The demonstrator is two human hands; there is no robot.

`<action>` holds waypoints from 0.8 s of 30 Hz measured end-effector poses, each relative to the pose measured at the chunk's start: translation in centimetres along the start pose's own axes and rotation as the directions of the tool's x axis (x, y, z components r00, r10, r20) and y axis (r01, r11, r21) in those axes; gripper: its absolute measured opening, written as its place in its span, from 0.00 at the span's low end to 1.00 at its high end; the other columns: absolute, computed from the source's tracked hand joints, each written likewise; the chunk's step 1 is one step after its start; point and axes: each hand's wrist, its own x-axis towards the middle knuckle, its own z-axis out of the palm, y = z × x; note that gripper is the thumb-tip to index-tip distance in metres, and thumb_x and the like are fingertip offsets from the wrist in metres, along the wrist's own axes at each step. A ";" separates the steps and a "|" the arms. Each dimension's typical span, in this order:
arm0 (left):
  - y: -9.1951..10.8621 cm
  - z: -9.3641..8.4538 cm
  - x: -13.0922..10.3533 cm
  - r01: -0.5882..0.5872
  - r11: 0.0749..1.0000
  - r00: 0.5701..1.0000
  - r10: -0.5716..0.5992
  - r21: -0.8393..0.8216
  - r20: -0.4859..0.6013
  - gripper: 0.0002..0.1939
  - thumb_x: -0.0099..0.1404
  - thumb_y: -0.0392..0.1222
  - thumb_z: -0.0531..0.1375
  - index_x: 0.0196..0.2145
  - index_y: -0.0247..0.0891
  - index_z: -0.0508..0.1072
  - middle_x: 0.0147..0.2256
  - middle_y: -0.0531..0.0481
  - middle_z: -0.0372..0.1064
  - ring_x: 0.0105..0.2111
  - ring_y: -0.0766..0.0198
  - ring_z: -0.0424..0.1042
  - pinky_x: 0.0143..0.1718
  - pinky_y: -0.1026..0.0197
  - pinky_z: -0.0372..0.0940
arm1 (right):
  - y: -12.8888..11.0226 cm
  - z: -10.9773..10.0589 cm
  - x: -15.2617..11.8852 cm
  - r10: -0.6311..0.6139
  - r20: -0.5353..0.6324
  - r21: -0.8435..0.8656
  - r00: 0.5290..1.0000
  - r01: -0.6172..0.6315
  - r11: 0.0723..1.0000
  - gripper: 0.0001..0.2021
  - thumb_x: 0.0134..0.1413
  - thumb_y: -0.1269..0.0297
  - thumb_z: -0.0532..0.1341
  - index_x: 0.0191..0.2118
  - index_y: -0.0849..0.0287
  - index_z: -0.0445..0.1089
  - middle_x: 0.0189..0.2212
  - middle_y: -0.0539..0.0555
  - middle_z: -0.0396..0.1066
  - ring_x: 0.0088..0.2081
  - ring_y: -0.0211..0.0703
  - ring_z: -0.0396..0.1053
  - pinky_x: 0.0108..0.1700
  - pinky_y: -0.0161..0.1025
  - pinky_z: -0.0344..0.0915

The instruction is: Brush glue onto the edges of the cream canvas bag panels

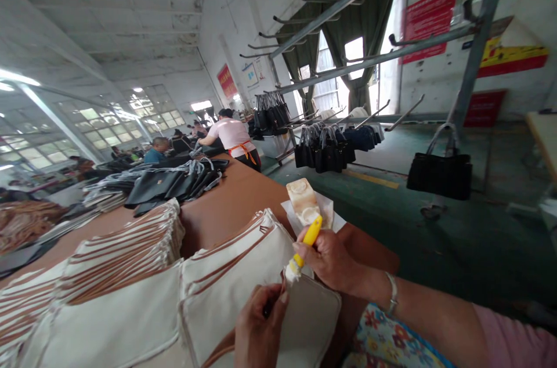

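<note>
My right hand (328,258) is closed round a brush with a yellow handle (311,234). White paste covers the brush's bristle end (293,271), which points down at a small brown strap piece (283,284). That piece is pinched between the fingers of my left hand (262,321). Below and around both hands lie white bag panels (230,287) with brown edges, stacked in overlapping layers. A grey-beige panel (311,313) shows just right of my left hand. Beyond my right hand, a whitish block-shaped container (301,198) smeared with paste rests on white paper (337,220).
More layered white panels (126,246) lie on the brown table (252,188) at the left. Black bags (165,182) are piled farther back, near a person in a pink shirt (232,134). On the right, a metal rack (361,63) holds a black handbag (439,175).
</note>
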 end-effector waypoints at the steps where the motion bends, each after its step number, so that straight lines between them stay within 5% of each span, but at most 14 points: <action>1: 0.2 0.2 -0.3 -0.042 0.999 0.999 0.042 0.021 -0.011 0.18 0.59 0.57 0.61 0.36 0.40 0.80 0.28 0.51 0.70 0.30 0.61 0.70 0.32 0.62 0.63 | 0.1 -0.1 0.1 0.014 -0.032 -0.007 0.999 -0.014 1.000 0.11 0.59 0.61 0.60 0.29 0.61 0.66 0.22 0.49 0.64 0.26 0.35 0.62 0.30 0.32 0.59; 6: 1.0 0.9 -1.9 -0.228 0.969 0.973 0.231 0.094 -0.027 0.12 0.64 0.52 0.59 0.33 0.44 0.78 0.31 0.50 0.71 0.30 0.63 0.71 0.33 0.65 0.64 | 0.5 -2.5 1.6 0.102 -0.202 0.046 0.974 -0.095 0.994 0.14 0.59 0.55 0.59 0.29 0.61 0.65 0.19 0.47 0.60 0.22 0.34 0.58 0.27 0.32 0.57; 12: 1.5 1.5 -2.9 -0.399 0.888 0.912 0.410 0.229 0.000 0.08 0.65 0.47 0.59 0.33 0.46 0.78 0.30 0.50 0.71 0.29 0.65 0.72 0.33 0.66 0.65 | -0.2 -2.7 2.0 0.257 0.050 0.177 0.965 -0.262 0.949 0.16 0.55 0.55 0.61 0.24 0.61 0.62 0.15 0.45 0.56 0.19 0.31 0.52 0.22 0.30 0.50; 18: 2.0 1.3 -3.1 -0.366 0.901 0.929 0.367 0.233 0.040 0.09 0.65 0.49 0.58 0.31 0.46 0.76 0.30 0.51 0.72 0.30 0.63 0.73 0.35 0.65 0.65 | -1.9 -3.1 1.4 0.375 0.308 0.317 0.875 -0.465 0.826 0.13 0.48 0.57 0.62 0.25 0.60 0.62 0.14 0.42 0.53 0.14 0.28 0.45 0.17 0.30 0.40; 24: 2.7 1.4 -3.0 -0.254 0.933 0.966 0.255 0.254 0.028 0.13 0.64 0.53 0.58 0.28 0.47 0.77 0.29 0.50 0.72 0.30 0.61 0.73 0.35 0.62 0.68 | -2.5 -3.4 1.6 0.347 0.091 0.301 0.934 -0.358 0.884 0.12 0.44 0.59 0.61 0.22 0.62 0.62 0.16 0.45 0.55 0.17 0.27 0.49 0.19 0.29 0.45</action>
